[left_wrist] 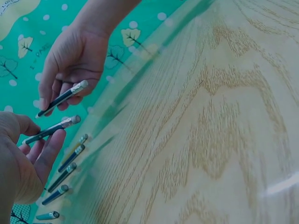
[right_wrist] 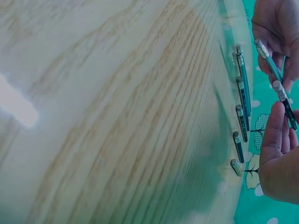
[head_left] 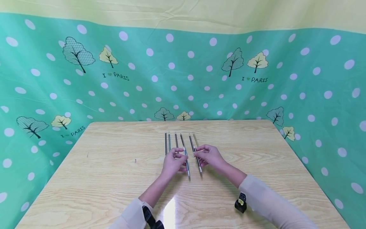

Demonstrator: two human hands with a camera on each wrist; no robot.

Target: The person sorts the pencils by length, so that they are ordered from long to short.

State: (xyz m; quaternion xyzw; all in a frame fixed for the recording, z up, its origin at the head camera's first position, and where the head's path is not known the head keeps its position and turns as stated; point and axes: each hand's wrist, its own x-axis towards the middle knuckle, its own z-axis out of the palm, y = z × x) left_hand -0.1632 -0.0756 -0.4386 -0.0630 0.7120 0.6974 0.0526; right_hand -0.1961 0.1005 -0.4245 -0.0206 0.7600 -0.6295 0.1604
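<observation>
Above the table, my left hand pinches a blue-green pencil between thumb and fingers, its white eraser end towards me. Beside it, my right hand pinches a dark pencil, also with the eraser end nearest me. The two held pencils are close together but apart in the head view. Behind the hands, several pencils lie in a spaced row, pointing away: a dark one at the left end, a teal one next to it and a tan one at the right end. The hands partly hide the row.
The light wood table meets a green dotted curtain at its back edge. A tiny dark bit lies left of the pencils. Light glares off the tabletop near the front.
</observation>
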